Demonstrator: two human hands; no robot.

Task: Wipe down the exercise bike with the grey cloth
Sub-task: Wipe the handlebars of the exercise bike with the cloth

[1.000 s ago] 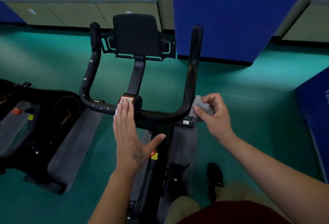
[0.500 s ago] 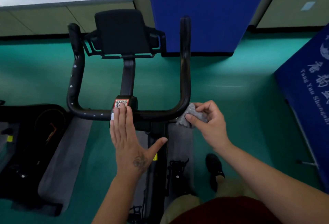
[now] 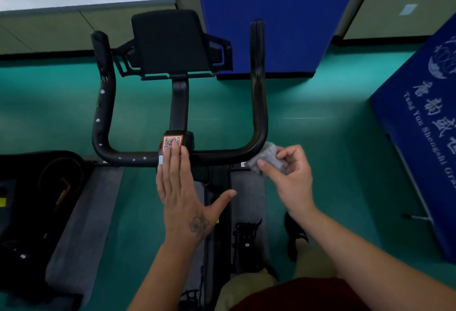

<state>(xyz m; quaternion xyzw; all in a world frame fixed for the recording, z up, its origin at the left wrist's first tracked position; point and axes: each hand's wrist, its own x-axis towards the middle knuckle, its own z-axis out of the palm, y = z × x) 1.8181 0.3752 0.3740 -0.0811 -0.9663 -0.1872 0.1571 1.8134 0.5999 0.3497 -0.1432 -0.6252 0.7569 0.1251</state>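
**Cloth at right bend of handlebar, bike steadied by flat hand**

Seen from above, close at 6 o'clock: red shorts and one black shoe (image 3: 294, 236), planted beside the frame of the exercise bike (image 3: 217, 212).

Slightly further, two hands, one on each side of the stem. Left hand (image 3: 181, 192) laid flat, fingers straight and together, thumb spread out toward 3 o'clock; fingertips resting on the centre clamp, partly covering the QR sticker (image 3: 172, 142). Probably placed so to keep the bar from turning under the rubbing. Right hand (image 3: 288, 175) at 3 o'clock from it, pinching the grey cloth (image 3: 267, 159) between thumb and curled fingers. Cloth bunched into a small wad, pressed against the outer side of the lower right bend of the handlebar (image 3: 259, 113); held bunched, most likely, to give firm pressure on a round tube.

Judged from this: wiping in progress at the right bend; left arm of the bar, with several small white spots, seemingly not yet reached.

Further, at 12 o'clock: one black tablet holder (image 3: 170, 41) on one upright post. Two handlebar arms rising away, left and right.

At 9 o'clock, one second dark machine (image 3: 37, 199), function not clear. Two grey floor mats (image 3: 81, 224), one under each machine. Two blue padded panels: one (image 3: 271, 14) standing at 1 o'clock, one at 3 o'clock with white lettering. Green floor around, white ledge with plants farthest.
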